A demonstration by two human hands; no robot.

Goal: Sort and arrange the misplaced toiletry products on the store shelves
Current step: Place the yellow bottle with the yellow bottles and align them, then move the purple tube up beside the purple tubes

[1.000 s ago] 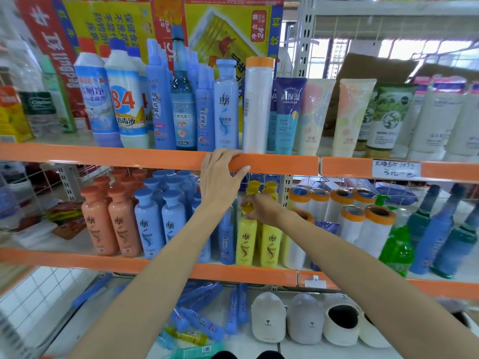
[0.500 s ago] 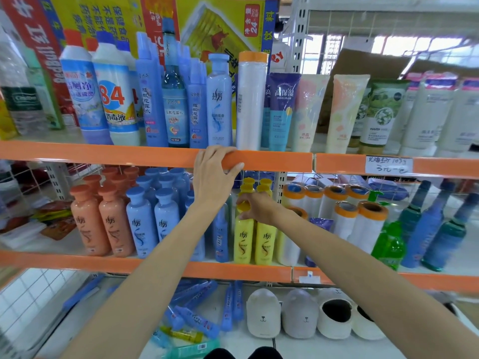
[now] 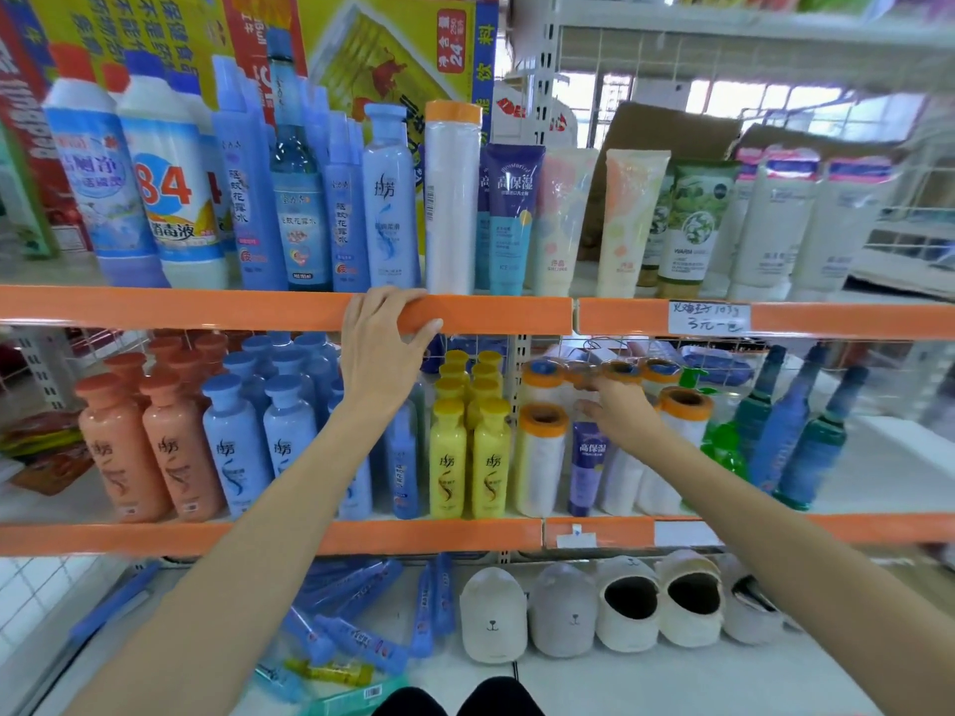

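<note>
My left hand (image 3: pixel 382 348) grips the orange front edge of the upper shelf (image 3: pixel 206 307), fingers over the top and thumb underneath. My right hand (image 3: pixel 615 410) is inside the middle shelf, blurred, with fingers stretched toward the orange-capped white rolls (image 3: pixel 542 457) at the back; it holds nothing I can see. Just below it, a purple tube (image 3: pixel 586 467) stands among those rolls. Yellow shampoo bottles (image 3: pixel 465 457) stand to the left of the rolls. On the upper shelf, one more white roll (image 3: pixel 452 198) stands between a light blue shampoo bottle (image 3: pixel 390 198) and a purple-and-teal tube (image 3: pixel 511 214).
Orange bottles (image 3: pixel 139 441) and blue bottles (image 3: pixel 258 441) fill the middle shelf's left side, and green and blue bottles (image 3: pixel 785 436) its right. Cream tubes (image 3: pixel 692 224) line the upper right. Slippers (image 3: pixel 625 607) and loose blue tubes (image 3: pixel 362 643) lie on the bottom shelf.
My right hand has left the yellow bottle caps and moved right to the orange-capped rolls. My left hand stays on the shelf edge. The view has shifted slightly.
</note>
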